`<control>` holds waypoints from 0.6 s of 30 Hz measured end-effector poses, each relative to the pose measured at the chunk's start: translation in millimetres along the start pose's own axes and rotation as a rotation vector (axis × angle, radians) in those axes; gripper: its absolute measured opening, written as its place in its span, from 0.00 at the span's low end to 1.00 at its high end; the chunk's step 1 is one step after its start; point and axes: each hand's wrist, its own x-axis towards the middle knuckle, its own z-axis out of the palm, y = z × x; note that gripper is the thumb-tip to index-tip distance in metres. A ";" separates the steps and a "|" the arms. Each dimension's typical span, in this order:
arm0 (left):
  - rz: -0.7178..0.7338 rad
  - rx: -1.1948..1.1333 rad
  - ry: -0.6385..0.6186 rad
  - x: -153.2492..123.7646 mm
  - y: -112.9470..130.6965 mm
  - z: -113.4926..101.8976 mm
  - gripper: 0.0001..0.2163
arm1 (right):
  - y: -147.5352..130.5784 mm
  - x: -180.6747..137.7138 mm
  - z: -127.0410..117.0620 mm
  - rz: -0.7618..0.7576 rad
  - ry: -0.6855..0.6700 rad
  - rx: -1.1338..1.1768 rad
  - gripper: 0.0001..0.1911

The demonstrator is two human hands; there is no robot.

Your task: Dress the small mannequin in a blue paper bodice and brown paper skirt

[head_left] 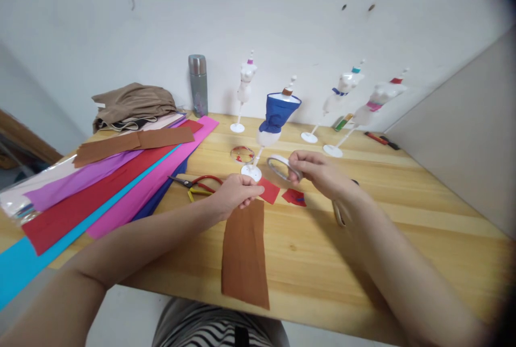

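My right hand grips a roll of white tape, held on edge above the table. My left hand is closed in a pinch just over the top end of a brown strip of cloth or crepe paper; what its fingers hold, if anything, is too small to make out. Close behind that hand stands a small white mannequin on a round base, wrapped in a blue piece with a brown band at its neck. Two red scraps, one square and one crumpled, lie between my hands.
Red-and-yellow-handled scissors lie left of my left hand. Several coloured strips cover the table's left side, with folded brown cloth and a flask behind. More mannequins stand along the wall; markers lie at right.
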 end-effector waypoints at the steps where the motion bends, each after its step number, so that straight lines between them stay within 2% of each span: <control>1: -0.004 0.074 -0.012 1.6 0.0 0.1 0.13 | 2.1 2.2 -4.4 0.004 0.049 0.023 0.17; 4: -0.005 0.243 -0.075 6.1 2.0 3.6 0.12 | 6.4 6.9 -13.9 0.006 0.118 0.052 0.16; 10: 0.003 0.301 -0.189 15.2 5.3 12.5 0.10 | 12.3 10.8 -21.0 -0.029 0.115 0.008 0.15; 14: 0.140 0.401 -0.179 31.3 3.7 25.2 0.12 | 12.7 14.6 -23.2 -0.040 0.140 -0.004 0.16; 18: 0.274 0.691 -0.163 50.6 4.1 47.2 0.14 | 9.7 14.0 -25.2 -0.064 0.190 0.032 0.15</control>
